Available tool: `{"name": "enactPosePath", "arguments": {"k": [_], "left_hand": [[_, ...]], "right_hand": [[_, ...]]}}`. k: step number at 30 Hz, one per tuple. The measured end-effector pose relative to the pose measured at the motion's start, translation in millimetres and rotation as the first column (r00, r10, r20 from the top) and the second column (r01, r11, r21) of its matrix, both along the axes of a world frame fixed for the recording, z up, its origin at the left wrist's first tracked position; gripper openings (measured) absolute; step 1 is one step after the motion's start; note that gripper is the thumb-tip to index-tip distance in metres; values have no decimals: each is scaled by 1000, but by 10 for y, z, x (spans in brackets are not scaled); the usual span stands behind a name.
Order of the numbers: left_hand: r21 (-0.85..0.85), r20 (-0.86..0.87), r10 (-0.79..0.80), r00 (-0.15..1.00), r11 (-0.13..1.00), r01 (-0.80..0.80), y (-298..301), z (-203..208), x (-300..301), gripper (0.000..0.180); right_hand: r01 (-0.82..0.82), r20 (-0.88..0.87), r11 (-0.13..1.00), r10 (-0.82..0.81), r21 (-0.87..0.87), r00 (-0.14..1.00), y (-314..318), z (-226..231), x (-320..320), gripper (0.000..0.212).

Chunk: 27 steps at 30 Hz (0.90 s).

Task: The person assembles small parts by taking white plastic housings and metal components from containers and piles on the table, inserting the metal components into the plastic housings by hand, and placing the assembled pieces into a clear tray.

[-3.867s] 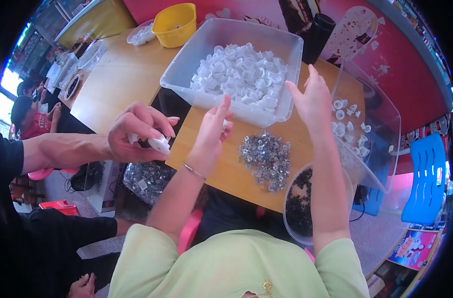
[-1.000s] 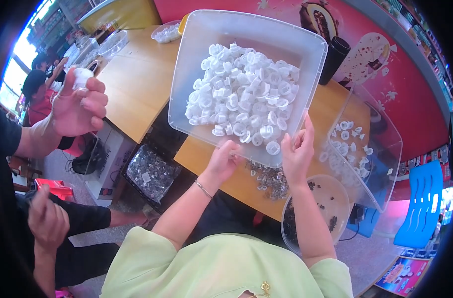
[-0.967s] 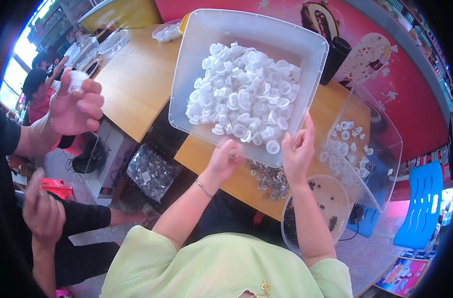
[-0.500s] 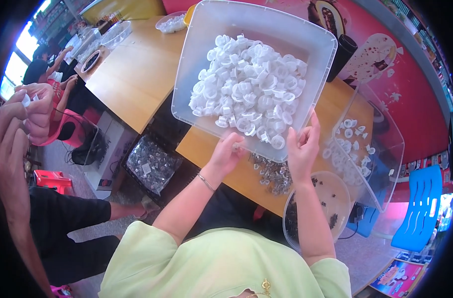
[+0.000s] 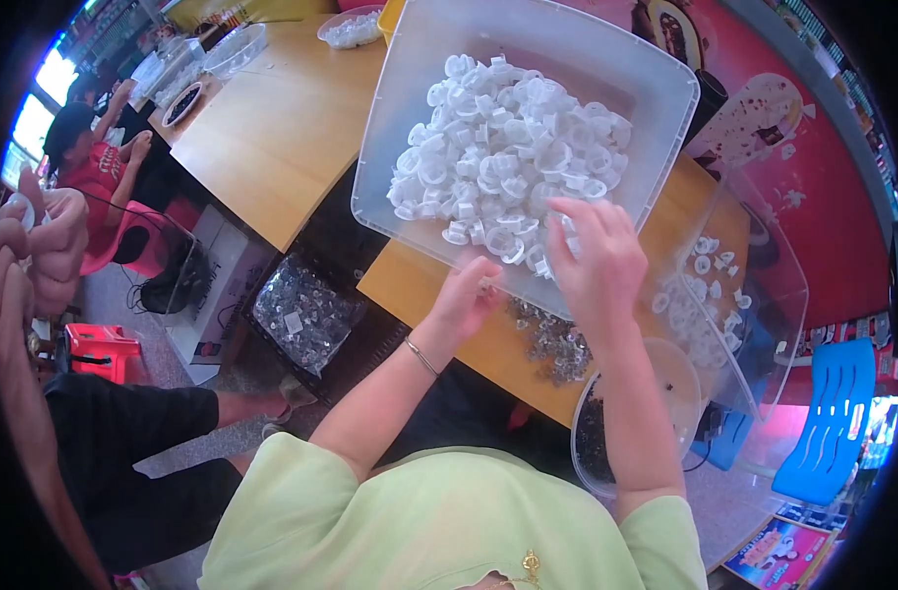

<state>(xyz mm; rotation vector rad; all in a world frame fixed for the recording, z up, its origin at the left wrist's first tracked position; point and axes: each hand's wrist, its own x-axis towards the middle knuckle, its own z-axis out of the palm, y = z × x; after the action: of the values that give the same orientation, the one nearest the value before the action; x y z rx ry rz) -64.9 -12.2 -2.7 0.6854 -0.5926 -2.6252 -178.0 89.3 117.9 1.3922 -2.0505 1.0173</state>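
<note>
Right hand [image 5: 604, 261] had moved from beside the translucent plastic bin [image 5: 658, 98] to over its contents. Bin leaned above the wooden table [image 5: 395, 280]; a slack hold might have tipped it, spilling the load. Mouth faced up and nearward; almost square, long axis unclear. Left hand [image 5: 467, 300] curled at near rim, right fingers loosely bent; couldn't tell if either gripped. White plastic caps [image 5: 513, 143] sat heaped inside.

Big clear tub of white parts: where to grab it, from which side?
I'd take the clear tub by its left rim and right rim, one hand each, coming from outside. Those sides face each other, and the white parts are heaped between them, so opposed grips should balance it best. The right hand is over the near right corner.
</note>
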Motion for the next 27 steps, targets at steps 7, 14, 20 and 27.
{"name": "enactPosePath", "arguments": {"k": [7, 14, 20, 27], "left_hand": [[1, 7, 35, 999, 999, -35, 45, 76, -26, 6], [3, -1, 22, 1000, 1000, -22, 20, 2, -7, 21], [-11, -11, 22, 1000, 1000, -22, 37, 109, -21, 22], [-6, -28, 0, 1000, 1000, 0, 36, 80, -11, 24]], "right_hand": [[44, -14, 894, -43, 446, 999, -584, -68, -113, 33], [80, 13, 876, -98, 475, 995, -703, -177, -159, 24], [87, -17, 928, -87, 362, 996, -649, -249, -248, 10], [42, 184, 974, -85, 224, 979, -566, -111, -300, 10]]}}
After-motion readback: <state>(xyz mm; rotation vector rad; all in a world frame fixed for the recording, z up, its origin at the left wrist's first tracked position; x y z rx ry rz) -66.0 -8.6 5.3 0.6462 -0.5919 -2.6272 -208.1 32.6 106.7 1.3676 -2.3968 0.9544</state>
